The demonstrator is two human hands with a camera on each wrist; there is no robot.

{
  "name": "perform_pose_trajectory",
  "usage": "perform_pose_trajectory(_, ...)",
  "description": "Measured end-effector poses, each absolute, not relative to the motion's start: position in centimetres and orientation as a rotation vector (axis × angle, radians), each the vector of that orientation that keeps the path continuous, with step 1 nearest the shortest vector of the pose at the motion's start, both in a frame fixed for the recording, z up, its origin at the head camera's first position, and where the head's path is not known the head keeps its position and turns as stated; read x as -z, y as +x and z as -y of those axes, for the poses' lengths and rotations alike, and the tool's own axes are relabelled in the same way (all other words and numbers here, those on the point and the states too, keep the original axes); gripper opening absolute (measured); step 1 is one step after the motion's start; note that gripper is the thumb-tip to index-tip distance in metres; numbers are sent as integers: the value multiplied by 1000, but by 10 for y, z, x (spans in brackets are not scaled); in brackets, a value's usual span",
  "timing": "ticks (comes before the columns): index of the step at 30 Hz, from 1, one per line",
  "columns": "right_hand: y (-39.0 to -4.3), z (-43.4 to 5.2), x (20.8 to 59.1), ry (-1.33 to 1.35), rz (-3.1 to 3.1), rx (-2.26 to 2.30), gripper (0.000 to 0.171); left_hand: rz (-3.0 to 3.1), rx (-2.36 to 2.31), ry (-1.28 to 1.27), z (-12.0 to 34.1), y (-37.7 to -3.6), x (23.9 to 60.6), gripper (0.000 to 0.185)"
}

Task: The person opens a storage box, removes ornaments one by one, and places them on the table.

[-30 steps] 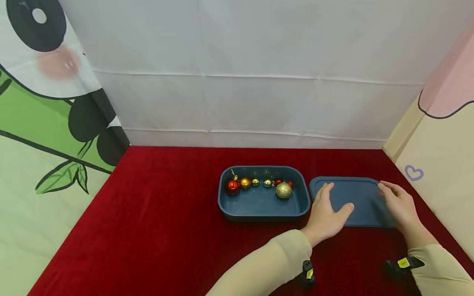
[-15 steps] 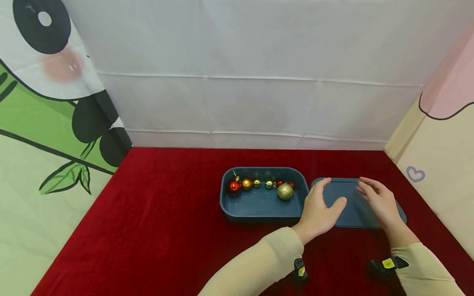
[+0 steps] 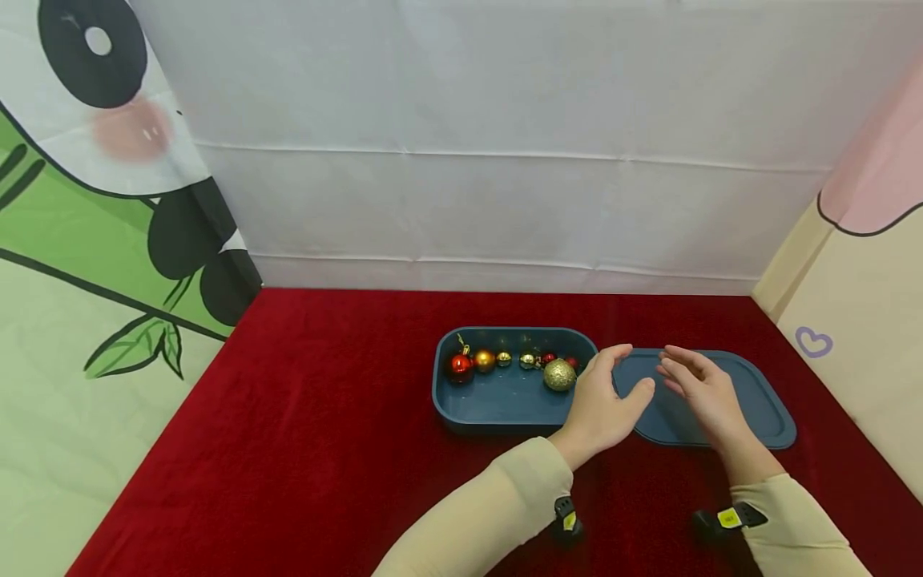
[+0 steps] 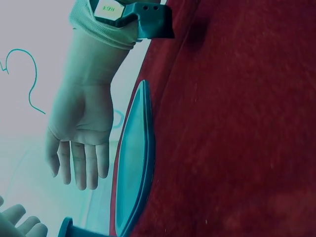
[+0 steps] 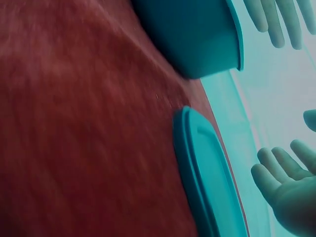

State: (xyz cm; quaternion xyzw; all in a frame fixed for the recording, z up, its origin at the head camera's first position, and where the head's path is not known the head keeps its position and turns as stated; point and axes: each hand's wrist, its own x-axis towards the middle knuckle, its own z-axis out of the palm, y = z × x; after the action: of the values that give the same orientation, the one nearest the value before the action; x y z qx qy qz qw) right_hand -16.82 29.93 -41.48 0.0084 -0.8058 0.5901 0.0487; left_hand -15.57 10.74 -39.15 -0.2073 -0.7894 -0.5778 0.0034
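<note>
A blue rectangular box [image 3: 497,417] holds Christmas baubles: a red bauble [image 3: 460,365] with a gold loop, an orange-gold bauble [image 3: 484,361], a glittery gold bauble [image 3: 559,374] and several small gold and red ones. Its matching lid [image 3: 753,405] lies flat on its right. My left hand [image 3: 598,405] is over the box's right end, hiding that corner, with thumb and fingers spread apart. Facing it, my right hand [image 3: 707,397] hovers above the lid, fingers extended. Neither hand holds anything. In the left wrist view, the right hand's palm [image 4: 84,113] shows beside the lid.
A red velvety cloth [image 3: 288,449] covers the table. Behind it hangs a white creased sheet [image 3: 433,200]. Printed cartoon panels stand at the left [image 3: 115,280] and right [image 3: 865,320]. Each wrist carries a black camera strap with a yellow label.
Both hands have moved left over the lid, the right hand further, so the gap between them has narrowed. The lid's right end is now uncovered. The head view has shifted slightly.
</note>
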Motion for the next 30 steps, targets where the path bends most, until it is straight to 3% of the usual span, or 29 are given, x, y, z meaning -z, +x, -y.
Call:
perform_pose_trajectory(13,-171,-264,418,79,2340,-2045,62,2525,1731,-670,-84,-165,390,51)
perform_pose_trajectory(30,-176,-229,424,14,2472,-2004,63,2653,1661,-594,-49,-184,390,54)
